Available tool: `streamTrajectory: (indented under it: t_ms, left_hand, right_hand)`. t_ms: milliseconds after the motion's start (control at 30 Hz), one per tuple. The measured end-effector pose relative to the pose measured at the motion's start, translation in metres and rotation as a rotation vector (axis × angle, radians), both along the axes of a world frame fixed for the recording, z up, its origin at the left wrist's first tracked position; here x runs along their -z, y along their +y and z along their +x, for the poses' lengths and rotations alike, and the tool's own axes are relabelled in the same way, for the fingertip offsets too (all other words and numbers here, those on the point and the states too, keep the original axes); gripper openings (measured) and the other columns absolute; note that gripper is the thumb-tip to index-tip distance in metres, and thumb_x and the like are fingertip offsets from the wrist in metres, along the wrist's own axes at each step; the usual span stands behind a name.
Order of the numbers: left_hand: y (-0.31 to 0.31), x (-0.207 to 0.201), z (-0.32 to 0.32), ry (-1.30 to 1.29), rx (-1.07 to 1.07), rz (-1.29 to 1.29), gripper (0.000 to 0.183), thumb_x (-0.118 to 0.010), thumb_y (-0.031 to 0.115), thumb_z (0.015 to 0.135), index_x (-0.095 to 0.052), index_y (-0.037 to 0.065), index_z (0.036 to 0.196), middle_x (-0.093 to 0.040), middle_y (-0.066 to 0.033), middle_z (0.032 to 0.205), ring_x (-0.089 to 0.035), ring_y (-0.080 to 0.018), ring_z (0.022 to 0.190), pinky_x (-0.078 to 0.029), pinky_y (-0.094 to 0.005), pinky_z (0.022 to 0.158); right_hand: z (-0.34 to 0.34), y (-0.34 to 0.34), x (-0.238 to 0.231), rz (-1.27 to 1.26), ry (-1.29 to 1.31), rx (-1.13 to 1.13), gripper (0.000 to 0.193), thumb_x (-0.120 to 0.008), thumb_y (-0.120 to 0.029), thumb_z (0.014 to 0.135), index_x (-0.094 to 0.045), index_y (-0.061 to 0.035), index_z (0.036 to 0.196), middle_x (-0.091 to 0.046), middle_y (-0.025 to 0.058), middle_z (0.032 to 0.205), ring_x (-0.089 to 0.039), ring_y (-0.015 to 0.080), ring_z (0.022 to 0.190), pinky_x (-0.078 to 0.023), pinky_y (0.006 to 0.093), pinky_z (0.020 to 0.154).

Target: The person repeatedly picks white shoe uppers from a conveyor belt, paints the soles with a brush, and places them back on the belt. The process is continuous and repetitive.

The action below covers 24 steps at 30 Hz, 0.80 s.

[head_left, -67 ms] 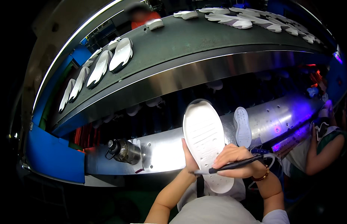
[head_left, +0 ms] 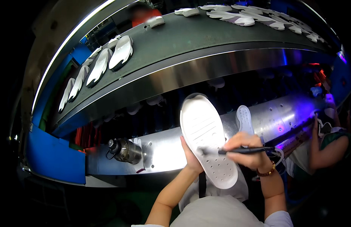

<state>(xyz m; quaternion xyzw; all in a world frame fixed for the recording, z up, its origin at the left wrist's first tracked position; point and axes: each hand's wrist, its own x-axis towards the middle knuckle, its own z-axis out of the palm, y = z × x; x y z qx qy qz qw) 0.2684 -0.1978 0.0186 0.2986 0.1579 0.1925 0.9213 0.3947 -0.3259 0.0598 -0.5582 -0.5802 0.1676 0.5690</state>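
A white shoe sole (head_left: 201,123), its inner face up with grooves and small holes, is held tilted in front of me. My left hand (head_left: 192,158) is closed round its left edge, the fingers hidden beneath. In my right hand (head_left: 245,147) is a slim black-handled brush (head_left: 254,150), trailing a pale tube or cord. The brush's tip, smeared by motion, is over the middle of the sole; whether it touches cannot be told. Behind my right hand, another white sole (head_left: 244,118) lies on the metal ledge (head_left: 166,151), partly covered.
A dark bottle (head_left: 127,151) stands on the ledge at left. Beyond it runs a green conveyor belt (head_left: 171,43) carrying several white soles (head_left: 121,53). A co-worker's arm (head_left: 329,151) is at the right, under purple light. Someone in red (head_left: 147,17) is across the belt.
The brush has moved from the sole's lower left edge up to its middle, my right hand rising with it. The sole has shifted slightly up and left.
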Motion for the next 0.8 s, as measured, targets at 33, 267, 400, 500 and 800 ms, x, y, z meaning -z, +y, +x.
streamTrajectory:
  t_ms: [33, 267, 400, 500, 800]
  left_hand:
    - [0.000, -0.001, 0.002, 0.007, -0.017, 0.006, 0.081, -0.007, 0.068, 0.080, -0.026, 0.010, 0.134, -0.040, -0.0124, 0.128, -0.045, -0.0279, 0.113, -0.039, -0.0390, 0.093]
    - [0.012, -0.016, 0.007, -0.183, 0.041, 0.050, 0.092, -0.011, 0.077, 0.072, -0.028, 0.008, 0.131, -0.048, -0.0197, 0.117, -0.054, -0.0358, 0.098, -0.046, -0.0455, 0.082]
    - [0.019, -0.021, 0.007, -0.235, 0.000, 0.058, 0.093, -0.012, 0.077, 0.072, -0.029, 0.006, 0.130, -0.050, -0.0238, 0.113, -0.055, -0.0370, 0.097, -0.046, -0.0459, 0.081]
    - [0.019, -0.025, 0.007, -0.295, -0.052, 0.024, 0.094, -0.012, 0.077, 0.073, -0.029, 0.004, 0.130, -0.049, -0.0272, 0.112, -0.055, -0.0382, 0.095, -0.047, -0.0457, 0.080]
    - [0.035, -0.036, 0.008, -0.416, -0.042, 0.016, 0.088, -0.020, 0.072, 0.076, -0.026, 0.005, 0.132, -0.043, -0.0332, 0.115, -0.051, -0.0451, 0.098, -0.046, -0.0496, 0.080]
  right_hand:
    - [0.000, 0.000, 0.003, 0.005, 0.050, 0.007, 0.018, -0.068, -0.008, 0.063, -0.066, -0.0040, 0.081, -0.065, 0.0087, 0.077, -0.062, 0.0185, 0.075, -0.041, 0.0289, 0.075]
    - [0.002, -0.009, 0.000, -0.032, 0.104, -0.118, 0.018, -0.069, -0.007, 0.065, -0.066, -0.0067, 0.083, -0.065, 0.0052, 0.082, -0.059, 0.0165, 0.082, -0.041, 0.0294, 0.077]
    - [-0.001, -0.010, 0.004, -0.020, 0.090, -0.173, 0.019, -0.069, -0.006, 0.065, -0.066, -0.0066, 0.083, -0.066, 0.0062, 0.084, -0.058, 0.0169, 0.078, -0.041, 0.0280, 0.075]
    - [0.004, -0.015, 0.000, -0.021, 0.110, -0.223, 0.017, -0.069, -0.005, 0.065, -0.066, -0.0050, 0.082, -0.066, 0.0070, 0.085, -0.058, 0.0160, 0.078, -0.040, 0.0269, 0.074]
    - [0.006, -0.020, 0.013, -0.027, 0.217, -0.129, 0.021, -0.072, -0.008, 0.063, -0.067, -0.0076, 0.084, -0.066, 0.0032, 0.089, -0.052, 0.0140, 0.077, -0.036, 0.0258, 0.076]
